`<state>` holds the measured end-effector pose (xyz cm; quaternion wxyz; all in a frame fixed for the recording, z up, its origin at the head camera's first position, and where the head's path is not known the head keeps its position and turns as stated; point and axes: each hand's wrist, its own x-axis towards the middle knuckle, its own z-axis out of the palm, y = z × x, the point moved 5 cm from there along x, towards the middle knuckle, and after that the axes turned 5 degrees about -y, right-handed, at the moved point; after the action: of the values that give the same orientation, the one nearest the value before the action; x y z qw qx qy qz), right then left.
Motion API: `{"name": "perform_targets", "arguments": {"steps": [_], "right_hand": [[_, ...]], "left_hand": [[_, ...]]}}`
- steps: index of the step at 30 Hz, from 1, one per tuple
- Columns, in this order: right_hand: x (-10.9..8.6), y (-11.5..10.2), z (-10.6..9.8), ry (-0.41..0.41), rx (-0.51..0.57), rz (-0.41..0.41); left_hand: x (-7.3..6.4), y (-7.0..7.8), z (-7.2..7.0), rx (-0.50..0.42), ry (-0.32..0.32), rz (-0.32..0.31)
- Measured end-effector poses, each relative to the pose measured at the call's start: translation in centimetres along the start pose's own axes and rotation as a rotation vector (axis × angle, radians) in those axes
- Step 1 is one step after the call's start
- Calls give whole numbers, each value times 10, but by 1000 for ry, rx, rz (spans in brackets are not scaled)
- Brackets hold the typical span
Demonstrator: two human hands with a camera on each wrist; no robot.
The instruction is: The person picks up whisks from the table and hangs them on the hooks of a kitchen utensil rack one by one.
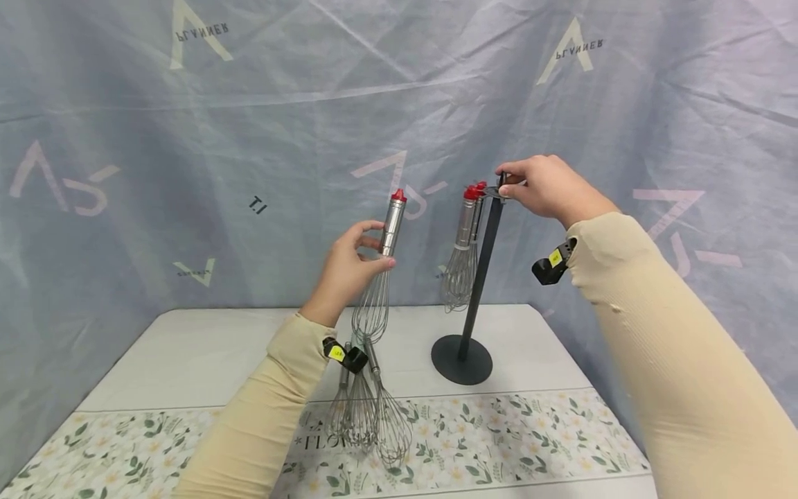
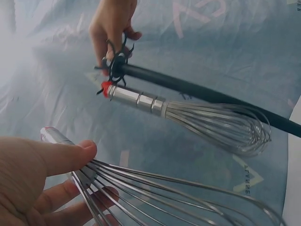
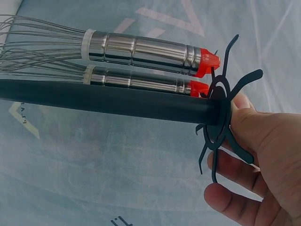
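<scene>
My left hand (image 1: 345, 269) holds a wire whisk (image 1: 392, 225) upright between thumb and fingers, low on its steel handle. The whisk has a red end cap, and its wires hang above the table. With my right hand (image 1: 547, 186) I grip the hooked top of a black stand (image 1: 482, 277). Two more red-capped whisks hang from its hooks on the left side, the nearer whisk (image 3: 146, 51) beside the other whisk (image 3: 136, 80) in the right wrist view. Several curved hooks (image 3: 247, 81) spread out around the post's top, close to my right fingers.
Three whisks (image 1: 388, 419) lie together on the table (image 1: 206, 360), partly behind my left wrist. The stand's round base (image 1: 461, 371) rests on the white part, behind a floral strip (image 1: 511, 436). A grey-blue cloth (image 1: 299, 138) hangs behind the table.
</scene>
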<state>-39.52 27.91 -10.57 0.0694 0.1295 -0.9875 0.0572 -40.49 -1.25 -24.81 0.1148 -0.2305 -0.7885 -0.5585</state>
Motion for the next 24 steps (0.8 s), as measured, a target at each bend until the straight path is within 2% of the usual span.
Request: {"name": "perform_targets", "arguments": {"steps": [9,16,24], "right_hand": [[-3,-2,-2,3,-1,16],[0,-5,-1,-5,-9,19],[1,-4,1,-2,-9,23]], "left_hand": [[10,23,21,22,-36,70],[17,27,39,39,-90,74],[20,34,59,37,-114,86]]}}
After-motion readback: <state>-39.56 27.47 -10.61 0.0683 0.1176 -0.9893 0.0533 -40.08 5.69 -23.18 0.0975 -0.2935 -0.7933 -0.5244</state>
